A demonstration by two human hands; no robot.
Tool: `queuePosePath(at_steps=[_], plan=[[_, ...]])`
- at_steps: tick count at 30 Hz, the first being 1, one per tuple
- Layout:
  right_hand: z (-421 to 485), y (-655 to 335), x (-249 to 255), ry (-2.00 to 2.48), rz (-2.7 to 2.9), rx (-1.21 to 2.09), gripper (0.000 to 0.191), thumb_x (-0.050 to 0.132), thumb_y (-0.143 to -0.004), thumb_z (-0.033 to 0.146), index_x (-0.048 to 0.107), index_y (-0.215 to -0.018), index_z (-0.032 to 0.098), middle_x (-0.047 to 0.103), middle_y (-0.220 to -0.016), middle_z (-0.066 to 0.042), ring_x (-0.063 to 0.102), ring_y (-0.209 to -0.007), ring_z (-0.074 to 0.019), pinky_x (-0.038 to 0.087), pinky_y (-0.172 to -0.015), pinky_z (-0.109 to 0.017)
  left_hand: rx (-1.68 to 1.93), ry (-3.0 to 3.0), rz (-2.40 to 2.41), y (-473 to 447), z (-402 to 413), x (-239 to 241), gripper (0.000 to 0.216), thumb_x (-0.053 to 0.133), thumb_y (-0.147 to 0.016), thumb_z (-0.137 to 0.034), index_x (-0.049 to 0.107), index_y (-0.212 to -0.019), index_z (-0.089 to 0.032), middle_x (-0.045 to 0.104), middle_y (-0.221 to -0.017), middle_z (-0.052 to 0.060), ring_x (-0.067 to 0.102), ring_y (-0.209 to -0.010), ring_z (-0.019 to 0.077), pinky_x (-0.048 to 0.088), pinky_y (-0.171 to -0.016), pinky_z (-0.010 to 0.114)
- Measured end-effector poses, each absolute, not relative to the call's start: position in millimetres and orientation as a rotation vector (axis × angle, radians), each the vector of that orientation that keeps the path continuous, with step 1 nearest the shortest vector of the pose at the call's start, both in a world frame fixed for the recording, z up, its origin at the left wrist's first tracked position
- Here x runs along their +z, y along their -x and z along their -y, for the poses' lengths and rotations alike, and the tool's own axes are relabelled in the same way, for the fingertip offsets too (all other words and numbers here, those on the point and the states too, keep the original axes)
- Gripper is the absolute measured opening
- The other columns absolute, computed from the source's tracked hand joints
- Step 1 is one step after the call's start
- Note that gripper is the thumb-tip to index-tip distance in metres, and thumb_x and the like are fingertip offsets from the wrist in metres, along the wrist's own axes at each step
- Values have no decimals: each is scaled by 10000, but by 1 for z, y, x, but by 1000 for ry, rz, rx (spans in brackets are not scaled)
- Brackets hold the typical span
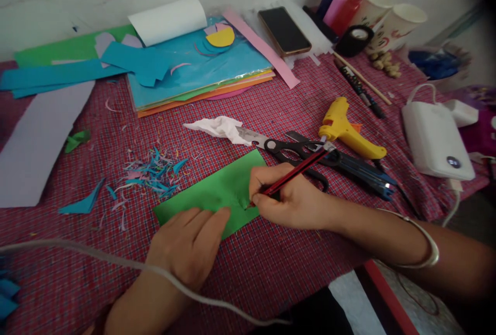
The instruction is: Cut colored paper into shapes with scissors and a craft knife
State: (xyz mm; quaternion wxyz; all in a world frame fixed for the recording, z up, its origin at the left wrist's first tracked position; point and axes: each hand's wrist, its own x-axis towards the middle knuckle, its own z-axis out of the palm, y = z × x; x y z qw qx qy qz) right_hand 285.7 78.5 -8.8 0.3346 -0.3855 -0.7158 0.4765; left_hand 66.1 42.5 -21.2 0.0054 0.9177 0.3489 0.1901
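Note:
A green paper strip [209, 190] lies at a slant on the checked tablecloth. My left hand [189, 242] rests flat on its left part, fingers stretched out over the paper. My right hand [290, 198] is closed around a red and black pencil [294, 172], whose tip touches the paper near its right end. A short dark mark shows by the tip. Just beyond the right hand lie black-handled scissors [287, 149], a dark box cutter [352, 170] and a yellow glue gun [344, 128].
Paper scraps [155, 172] are heaped left of the strip. Behind them lie a stack of coloured sheets [201, 77], a phone [284, 30] and a crumpled tissue [219, 127]. A white power bank [437, 139] sits at the right. A pale cable [116, 260] crosses above my left wrist.

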Motion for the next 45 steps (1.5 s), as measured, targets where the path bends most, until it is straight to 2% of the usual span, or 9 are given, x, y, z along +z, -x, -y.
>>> queuePosePath(at_steps=[6, 10, 13, 17, 21, 29, 35, 41, 45], plan=[[-77, -286, -10, 1006, 1936, 1196, 130, 490, -693, 41, 500, -624, 151, 436, -544, 64, 395, -502, -54, 296, -463, -174, 334, -2917, -1115, -69, -41, -24, 341, 357, -903, -96, 577, -1137, -207, 518, -585, -17, 509, -531, 163, 399, -497, 298], [-79, -285, -9, 1007, 1860, 1263, 139, 480, -703, 38, 491, -632, 157, 441, -562, 60, 409, -513, -58, 312, -463, -172, 508, -2764, -1108, -66, -44, -21, 316, 393, -903, -124, 561, -1159, -201, 581, -651, -13, 561, -584, 156, 459, -546, 282], [-81, -285, -7, 995, 1738, 1318, 116, 492, -781, 84, 515, -693, 156, 467, -598, 51, 428, -529, -64, 340, -468, -174, 678, -2355, -1304, -62, -49, -10, 259, 446, -908, -212, 561, -1139, -229, 644, -800, -2, 594, -640, 131, 484, -556, 246], [-83, -288, -6, 1064, 1679, 1297, 111, 496, -903, 216, 583, -905, 147, 551, -643, 30, 476, -554, -77, 355, -476, -183, 696, -1572, -1442, -58, -56, 5, 210, 498, -894, -335, 588, -1057, -239, 543, -665, -39, 475, -488, 81, 383, -402, 184], [-83, -290, -9, 1031, 1803, 1244, 105, 502, -904, 196, 594, -927, 151, 590, -736, 9, 521, -628, -84, 389, -531, -188, 682, -1211, -1300, -58, -60, 6, 244, 539, -857, -259, 576, -1096, -222, 623, -830, 5, 547, -544, 77, 450, -453, 192], [-82, -288, -11, 1093, 1856, 1231, 106, 498, -875, 152, 600, -904, 150, 570, -721, 13, 493, -587, -80, 370, -503, -183, 624, -1143, -1061, -56, -61, -1, 353, 517, -801, -106, 568, -1135, -209, 701, -982, 55, 694, -856, 165, 571, -809, 346], [-82, -289, -12, 1098, 1871, 1215, 117, 494, -865, 133, 602, -907, 153, 568, -716, 17, 503, -598, -81, 374, -512, -181, 563, -1214, -1111, -58, -62, 5, 253, 487, -828, -146, 615, -1041, -190, 719, -901, 41, 703, -829, 167, 578, -774, 349], [-82, -288, -10, 1091, 1892, 1202, 127, 493, -866, 135, 608, -916, 151, 575, -720, 18, 504, -591, -79, 373, -515, -184, 433, -1575, -1148, -59, -58, 15, 259, 470, -845, -193, 660, -1020, -215, 709, -805, 14, 657, -668, 130, 532, -552, 237], [-81, -288, -11, 1082, 1897, 1198, 150, 484, -877, 138, 603, -966, 157, 565, -705, 28, 497, -574, -75, 369, -519, -187, 522, -1948, -1109, -62, -56, 11, 269, 476, -841, -144, 679, -1003, -217, 715, -947, 29, 667, -824, 142, 553, -695, 269]])
